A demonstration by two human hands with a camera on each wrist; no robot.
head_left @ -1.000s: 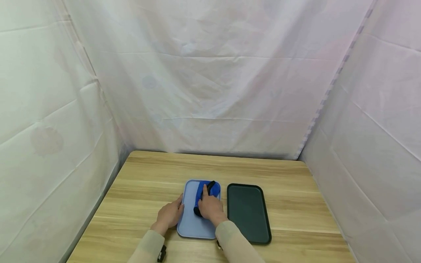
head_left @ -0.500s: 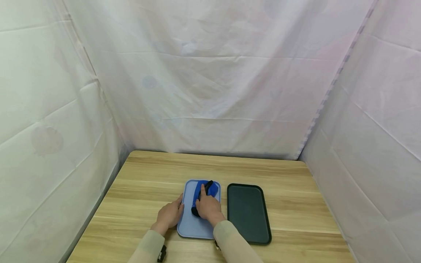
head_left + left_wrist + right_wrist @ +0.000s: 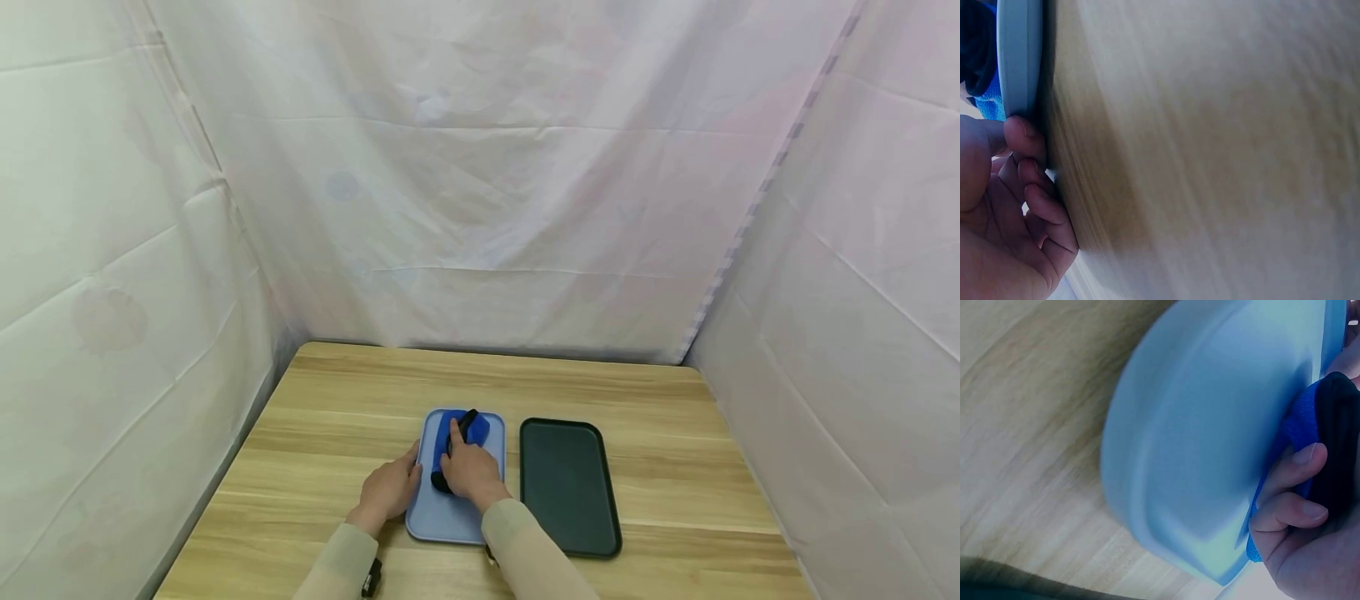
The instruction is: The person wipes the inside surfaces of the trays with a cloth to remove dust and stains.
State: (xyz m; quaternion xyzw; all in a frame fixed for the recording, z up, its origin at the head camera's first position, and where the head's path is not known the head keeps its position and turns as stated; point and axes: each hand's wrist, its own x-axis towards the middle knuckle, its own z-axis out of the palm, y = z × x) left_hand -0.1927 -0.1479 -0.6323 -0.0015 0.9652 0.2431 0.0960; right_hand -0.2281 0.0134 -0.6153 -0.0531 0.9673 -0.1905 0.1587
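Observation:
A light blue tray (image 3: 446, 523) lies on the wooden table. On its upper part sits a blue fabric cleaning pad (image 3: 478, 430) with a black handle (image 3: 1337, 434). My right hand (image 3: 471, 471) grips the handle, index finger stretched forward along it; the right wrist view shows other fingers curled against the black part. My left hand (image 3: 387, 490) holds the tray's left edge. In the left wrist view, fingertips (image 3: 1024, 139) are right at the tray's rim (image 3: 1020, 56), low near the tabletop, with the other fingers curled beneath.
A dark green tray (image 3: 566, 492) lies to the right of the light blue one, beside my right forearm. The wooden table (image 3: 330, 392) is bounded by white cloth (image 3: 480, 208) at the back and both sides.
My right hand has slid the cleaning pad leftward across the light blue tray, from its right side toward the middle. The left hand and both trays keep their places.

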